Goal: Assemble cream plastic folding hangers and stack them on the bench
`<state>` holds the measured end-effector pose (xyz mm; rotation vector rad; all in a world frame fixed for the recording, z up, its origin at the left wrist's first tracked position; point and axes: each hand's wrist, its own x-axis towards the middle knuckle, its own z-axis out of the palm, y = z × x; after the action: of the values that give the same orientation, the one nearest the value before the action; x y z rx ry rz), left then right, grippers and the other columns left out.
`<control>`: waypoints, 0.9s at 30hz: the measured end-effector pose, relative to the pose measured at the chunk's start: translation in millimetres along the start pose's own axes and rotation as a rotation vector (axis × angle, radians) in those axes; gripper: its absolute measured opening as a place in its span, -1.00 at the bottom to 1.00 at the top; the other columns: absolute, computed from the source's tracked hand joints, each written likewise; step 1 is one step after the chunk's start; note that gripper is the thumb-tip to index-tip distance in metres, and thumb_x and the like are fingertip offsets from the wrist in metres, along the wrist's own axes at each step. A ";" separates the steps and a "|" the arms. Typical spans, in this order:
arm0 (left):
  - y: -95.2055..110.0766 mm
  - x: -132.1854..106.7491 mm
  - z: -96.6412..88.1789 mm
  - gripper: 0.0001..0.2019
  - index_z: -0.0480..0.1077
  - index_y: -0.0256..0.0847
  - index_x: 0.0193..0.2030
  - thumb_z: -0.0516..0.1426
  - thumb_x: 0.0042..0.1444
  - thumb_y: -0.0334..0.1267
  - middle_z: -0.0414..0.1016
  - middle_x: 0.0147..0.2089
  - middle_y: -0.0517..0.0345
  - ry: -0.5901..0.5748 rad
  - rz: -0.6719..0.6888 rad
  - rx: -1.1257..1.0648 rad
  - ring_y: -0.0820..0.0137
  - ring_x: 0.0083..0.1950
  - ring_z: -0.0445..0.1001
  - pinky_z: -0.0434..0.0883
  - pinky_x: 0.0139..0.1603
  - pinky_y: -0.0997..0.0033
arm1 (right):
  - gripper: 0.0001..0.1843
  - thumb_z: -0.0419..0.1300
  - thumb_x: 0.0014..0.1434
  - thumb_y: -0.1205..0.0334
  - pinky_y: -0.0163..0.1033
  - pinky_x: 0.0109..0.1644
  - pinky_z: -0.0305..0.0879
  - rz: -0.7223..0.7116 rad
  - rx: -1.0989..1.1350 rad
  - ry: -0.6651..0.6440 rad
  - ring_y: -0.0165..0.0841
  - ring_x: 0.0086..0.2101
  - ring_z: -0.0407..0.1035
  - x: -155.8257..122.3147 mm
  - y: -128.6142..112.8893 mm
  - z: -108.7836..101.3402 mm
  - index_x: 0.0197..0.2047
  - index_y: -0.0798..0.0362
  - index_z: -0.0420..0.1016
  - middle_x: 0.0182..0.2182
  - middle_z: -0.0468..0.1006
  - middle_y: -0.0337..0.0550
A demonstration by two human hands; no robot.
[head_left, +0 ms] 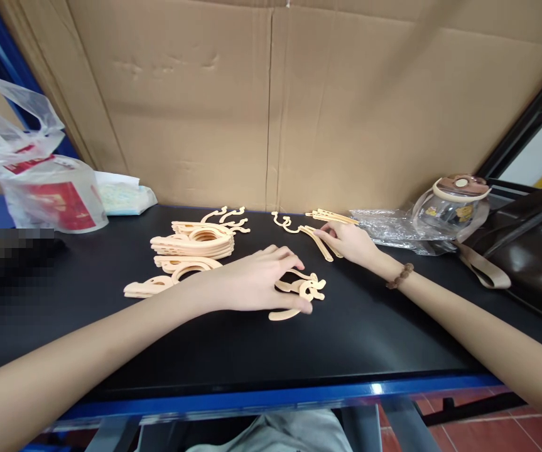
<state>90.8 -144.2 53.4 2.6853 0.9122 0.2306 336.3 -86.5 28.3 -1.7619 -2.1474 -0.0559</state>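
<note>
Low over the black table, my left hand (264,282) curls around a beige plastic folding hanger (306,289), thumb on its lower curved arm and fingertips by the upper one. Part of that piece is hidden under the palm. Farther right and back, my right hand (348,242) pinches at the end of the slim beige hanger arms (318,243) lying on the table; how many it grips is hidden. Beside them lie small curved hooks (286,223). Left of my left hand are stacked beige hanger bodies (193,242), with more hooks (233,216) behind.
A cardboard wall (181,113) closes off the back. A bagged tub (58,194) and a tissue pack (124,194) stand at left. On the right are clear plastic wrapping (388,229), a transparent bottle (454,204) and a dark bag (529,245). The table's blue edge (280,397) runs in front.
</note>
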 end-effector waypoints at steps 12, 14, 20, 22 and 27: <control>-1.0 -1.4 -1.8 -0.67 0.35 -0.02 0.07 0.10 0.15 -0.32 0.36 -0.03 0.19 -0.106 0.084 -0.069 0.37 0.03 0.36 0.30 -0.09 0.47 | -0.83 0.18 0.05 0.16 -0.30 -0.43 0.17 -0.053 0.086 -0.215 -0.37 -0.47 0.39 -8.4 11.7 -20.7 -0.30 0.04 0.51 -0.45 0.58 -0.25; -0.9 -1.2 -3.9 -0.66 0.35 -0.01 0.08 0.15 0.15 -0.16 0.36 0.02 0.20 -0.104 0.090 -0.087 0.34 0.06 0.34 0.31 -0.06 0.45 | -0.81 0.21 0.05 0.14 -0.31 -0.42 0.20 -0.069 0.117 -0.246 -0.38 -0.44 0.41 -11.2 8.1 -23.8 -0.27 0.03 0.53 -0.40 0.59 -0.25; -12.9 5.3 2.6 -0.60 0.26 -0.12 0.18 0.00 0.26 -0.05 0.34 0.12 0.08 0.183 -0.088 0.047 0.26 0.08 0.35 0.30 0.05 0.30 | -0.71 0.24 0.08 0.08 -0.29 -0.36 0.22 -0.203 0.171 -0.262 -0.37 -0.40 0.41 -20.8 -15.3 -24.2 -0.16 0.04 0.53 -0.36 0.59 -0.20; -18.0 8.7 8.9 -0.58 0.23 -0.19 0.21 0.01 0.26 -0.11 0.34 0.12 0.03 0.236 -0.119 0.140 0.24 0.07 0.37 0.31 0.06 0.27 | -0.73 0.22 0.11 0.05 -0.30 -0.36 0.21 -0.277 0.185 -0.249 -0.39 -0.41 0.39 -24.4 -22.5 -21.1 -0.17 0.02 0.53 -0.37 0.57 -0.22; -22.8 13.9 18.1 -0.76 0.40 -0.21 0.01 0.01 0.26 -0.30 0.41 -0.08 0.08 0.221 -0.106 0.179 0.29 -0.04 0.43 0.37 -0.07 0.35 | -0.68 0.13 0.20 -0.04 -0.30 -0.33 0.20 -0.397 0.140 -0.175 -0.38 -0.38 0.39 -29.5 -30.5 -19.2 -0.15 0.00 0.50 -0.36 0.55 -0.22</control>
<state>93.2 -122.5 29.7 2.8030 1.1891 0.4491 316.5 -125.9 43.4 -1.2845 -2.5304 0.1498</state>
